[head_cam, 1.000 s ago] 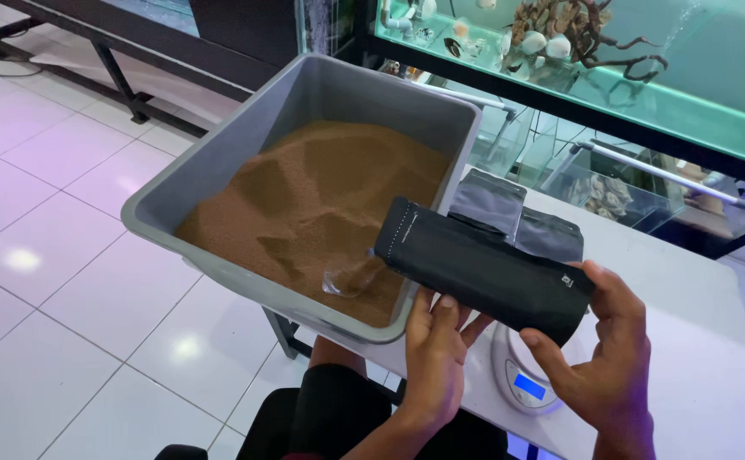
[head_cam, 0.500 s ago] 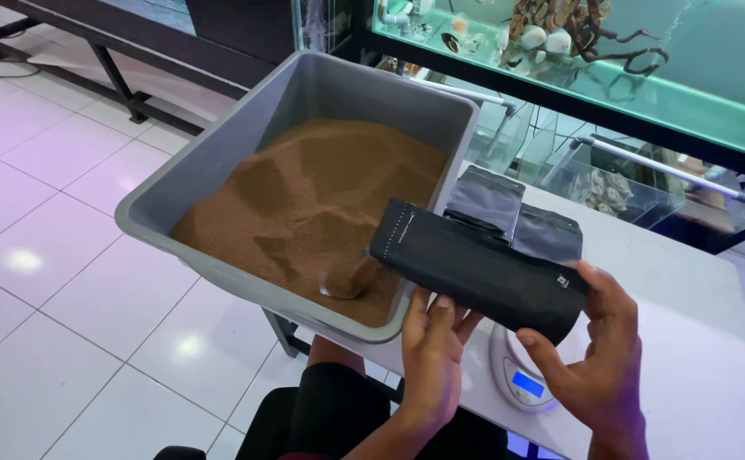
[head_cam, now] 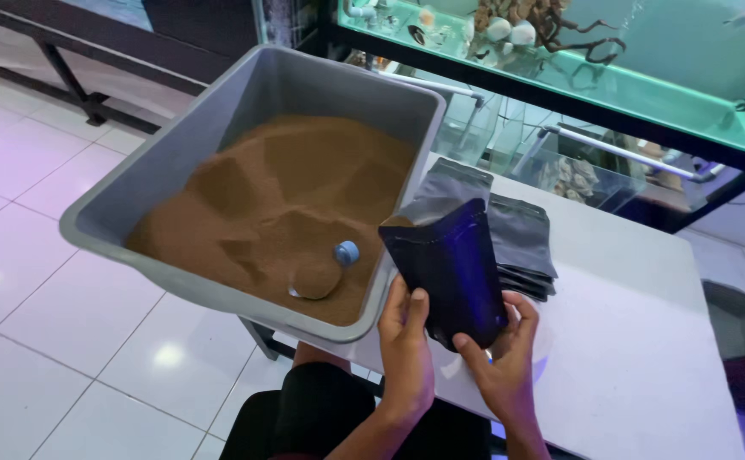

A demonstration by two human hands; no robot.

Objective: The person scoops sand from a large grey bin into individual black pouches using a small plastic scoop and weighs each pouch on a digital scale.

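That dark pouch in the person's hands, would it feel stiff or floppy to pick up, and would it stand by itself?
The pouch probably feels light and floppy: its walls crease, and both the left hand and right hand hold its base. Its glossy film may be slippery. Empty, it would likely tip over; the spare pouches lie flat on the table.

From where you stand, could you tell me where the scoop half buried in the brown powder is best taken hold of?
Grip the blue handle end of the scoop, coming down from above. Its bowl lies sunk in the brown powder near the grey tub's front wall, so only that stub stands free; the wall probably blocks a sideways approach.
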